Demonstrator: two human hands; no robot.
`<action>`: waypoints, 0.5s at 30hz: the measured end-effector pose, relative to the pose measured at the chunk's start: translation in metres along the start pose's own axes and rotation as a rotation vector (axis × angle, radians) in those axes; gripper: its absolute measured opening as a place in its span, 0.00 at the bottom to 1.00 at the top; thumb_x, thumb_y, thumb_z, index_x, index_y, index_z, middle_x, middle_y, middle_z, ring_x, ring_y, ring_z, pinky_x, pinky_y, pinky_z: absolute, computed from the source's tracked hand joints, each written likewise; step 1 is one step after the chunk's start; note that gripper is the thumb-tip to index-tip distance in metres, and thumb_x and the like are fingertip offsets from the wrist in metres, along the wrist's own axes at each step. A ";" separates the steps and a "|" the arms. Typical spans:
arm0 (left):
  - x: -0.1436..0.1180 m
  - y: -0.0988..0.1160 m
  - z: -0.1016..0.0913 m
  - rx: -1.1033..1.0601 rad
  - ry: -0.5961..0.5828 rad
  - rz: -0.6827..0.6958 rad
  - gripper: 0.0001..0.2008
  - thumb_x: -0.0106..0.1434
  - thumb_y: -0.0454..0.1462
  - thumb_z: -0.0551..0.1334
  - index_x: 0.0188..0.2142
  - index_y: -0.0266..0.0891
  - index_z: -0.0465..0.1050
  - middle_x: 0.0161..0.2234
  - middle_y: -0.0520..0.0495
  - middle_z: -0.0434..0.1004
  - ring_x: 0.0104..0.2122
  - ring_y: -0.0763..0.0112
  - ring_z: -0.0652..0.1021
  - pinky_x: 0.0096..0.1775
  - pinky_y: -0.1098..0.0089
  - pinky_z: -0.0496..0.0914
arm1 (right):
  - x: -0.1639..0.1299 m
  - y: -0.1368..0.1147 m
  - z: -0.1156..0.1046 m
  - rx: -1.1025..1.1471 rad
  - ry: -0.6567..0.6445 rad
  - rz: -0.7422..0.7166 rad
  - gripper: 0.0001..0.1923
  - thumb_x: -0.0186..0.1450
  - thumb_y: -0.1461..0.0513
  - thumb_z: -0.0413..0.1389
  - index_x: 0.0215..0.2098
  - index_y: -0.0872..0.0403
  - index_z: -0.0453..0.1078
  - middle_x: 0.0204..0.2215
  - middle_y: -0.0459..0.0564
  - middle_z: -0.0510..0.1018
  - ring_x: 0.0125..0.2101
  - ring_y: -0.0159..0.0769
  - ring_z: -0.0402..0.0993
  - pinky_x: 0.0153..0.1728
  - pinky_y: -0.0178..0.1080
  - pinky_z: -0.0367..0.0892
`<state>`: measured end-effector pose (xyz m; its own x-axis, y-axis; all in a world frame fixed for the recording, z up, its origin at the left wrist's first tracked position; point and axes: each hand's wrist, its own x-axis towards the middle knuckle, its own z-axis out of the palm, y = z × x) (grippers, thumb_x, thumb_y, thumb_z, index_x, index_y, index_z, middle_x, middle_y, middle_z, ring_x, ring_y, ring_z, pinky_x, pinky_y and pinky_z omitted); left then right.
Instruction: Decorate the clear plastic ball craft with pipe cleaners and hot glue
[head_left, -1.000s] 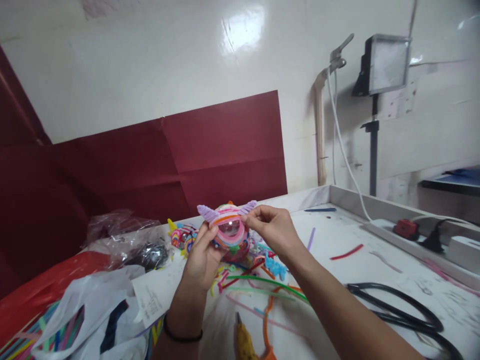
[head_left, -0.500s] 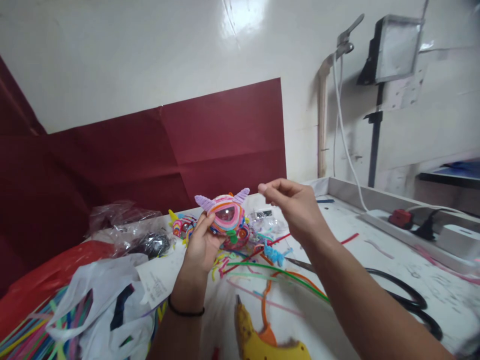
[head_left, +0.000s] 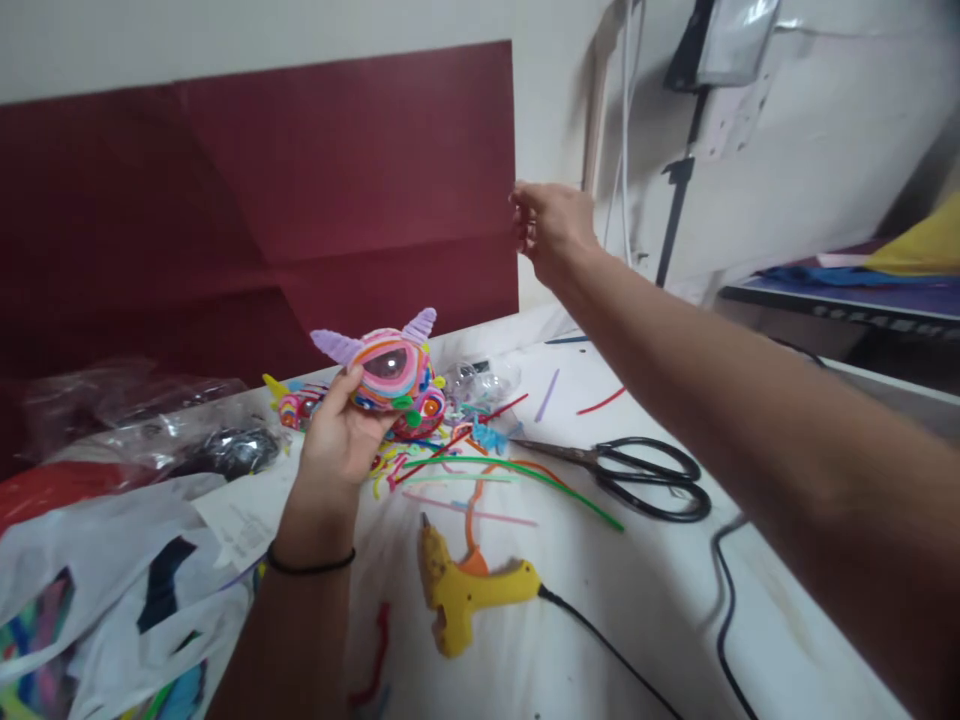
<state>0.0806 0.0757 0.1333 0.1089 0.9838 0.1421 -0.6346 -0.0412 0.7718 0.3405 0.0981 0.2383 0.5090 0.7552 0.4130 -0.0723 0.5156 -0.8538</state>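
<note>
My left hand is closed round a round craft figure wound in pipe cleaners of many colours. The figure has two lilac horns, a shiny dark oval on its front and a green piece below that. My right hand is raised to the right, fingers curled and pinched, in front of the wall beside the edge of the maroon sheet. Whether a thin thing is between its fingertips I cannot make out. Behind the held figure sits another colourful figure, partly hidden.
A yellow glue gun lies in front, its black cord running right. Black-handled scissors rest beyond it. Pipe cleaner pieces are strewn about. Plastic bags lie on the left; a maroon sheet covers part of the wall.
My right hand has moved up and away from the figure. The view has tilted down and to the right, showing the glue gun and scissors more fully. My left hand still holds the figure.
</note>
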 end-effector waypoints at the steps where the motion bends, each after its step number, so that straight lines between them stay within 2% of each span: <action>1: 0.000 0.000 0.000 0.002 -0.005 0.004 0.07 0.66 0.30 0.59 0.35 0.36 0.75 0.36 0.47 0.84 0.39 0.65 0.82 0.49 0.58 0.77 | 0.001 -0.002 -0.004 -0.046 -0.006 -0.003 0.15 0.71 0.65 0.53 0.25 0.51 0.64 0.14 0.33 0.64 0.18 0.23 0.57 0.21 0.29 0.55; 4: 0.000 -0.001 0.002 0.014 -0.011 0.002 0.08 0.66 0.30 0.58 0.34 0.37 0.75 0.36 0.47 0.84 0.40 0.65 0.82 0.49 0.58 0.77 | -0.009 -0.004 -0.022 -0.162 -0.115 -0.098 0.14 0.66 0.64 0.60 0.23 0.50 0.67 0.13 0.36 0.65 0.18 0.26 0.57 0.18 0.31 0.55; 6: 0.000 -0.001 0.002 0.022 -0.011 -0.002 0.08 0.66 0.31 0.58 0.33 0.38 0.75 0.36 0.47 0.84 0.41 0.64 0.82 0.49 0.58 0.77 | -0.029 -0.005 -0.039 -0.231 -0.312 -0.179 0.12 0.61 0.63 0.65 0.22 0.52 0.71 0.13 0.38 0.67 0.17 0.26 0.58 0.17 0.32 0.55; 8: 0.000 -0.002 0.002 0.023 -0.012 0.003 0.08 0.66 0.31 0.58 0.31 0.38 0.75 0.35 0.48 0.84 0.42 0.64 0.82 0.50 0.59 0.77 | -0.058 -0.008 -0.061 -0.352 -0.592 -0.193 0.08 0.58 0.62 0.67 0.24 0.55 0.75 0.16 0.40 0.72 0.17 0.26 0.62 0.19 0.32 0.57; 11: 0.000 -0.004 0.002 0.026 -0.016 0.007 0.08 0.65 0.30 0.60 0.31 0.39 0.75 0.36 0.47 0.84 0.44 0.63 0.81 0.50 0.59 0.77 | -0.115 -0.012 -0.100 -0.685 -1.159 -0.043 0.06 0.61 0.60 0.64 0.29 0.54 0.78 0.24 0.45 0.80 0.24 0.30 0.73 0.26 0.33 0.67; 12: -0.001 -0.004 0.002 0.029 -0.016 0.008 0.07 0.65 0.30 0.60 0.31 0.39 0.75 0.36 0.47 0.84 0.45 0.63 0.81 0.50 0.59 0.77 | -0.136 -0.011 -0.115 -0.790 -1.277 0.015 0.03 0.61 0.62 0.64 0.32 0.53 0.79 0.28 0.46 0.82 0.27 0.32 0.76 0.30 0.34 0.70; 13: -0.001 -0.004 0.002 0.031 -0.017 0.007 0.07 0.64 0.30 0.60 0.31 0.39 0.75 0.36 0.47 0.84 0.46 0.63 0.81 0.50 0.59 0.77 | -0.158 -0.008 -0.131 -0.875 -1.281 0.056 0.06 0.58 0.63 0.66 0.35 0.51 0.79 0.32 0.48 0.83 0.32 0.36 0.79 0.35 0.35 0.73; 14: -0.002 -0.004 0.003 0.035 -0.017 0.005 0.06 0.64 0.31 0.60 0.31 0.39 0.75 0.36 0.47 0.84 0.46 0.62 0.81 0.50 0.58 0.77 | -0.181 -0.003 -0.148 -0.957 -1.289 0.116 0.13 0.55 0.62 0.69 0.39 0.48 0.79 0.38 0.49 0.84 0.37 0.39 0.81 0.38 0.36 0.75; 15: -0.003 -0.004 0.004 0.038 -0.017 0.005 0.06 0.63 0.31 0.61 0.31 0.39 0.75 0.36 0.47 0.83 0.47 0.61 0.80 0.50 0.58 0.77 | -0.204 0.005 -0.165 -0.975 -1.295 0.124 0.15 0.55 0.61 0.69 0.41 0.44 0.79 0.41 0.50 0.84 0.39 0.41 0.82 0.38 0.36 0.77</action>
<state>0.0854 0.0727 0.1321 0.1192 0.9804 0.1567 -0.6056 -0.0533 0.7940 0.3780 -0.1200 0.0980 -0.5176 0.8464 -0.1251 0.7422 0.3714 -0.5579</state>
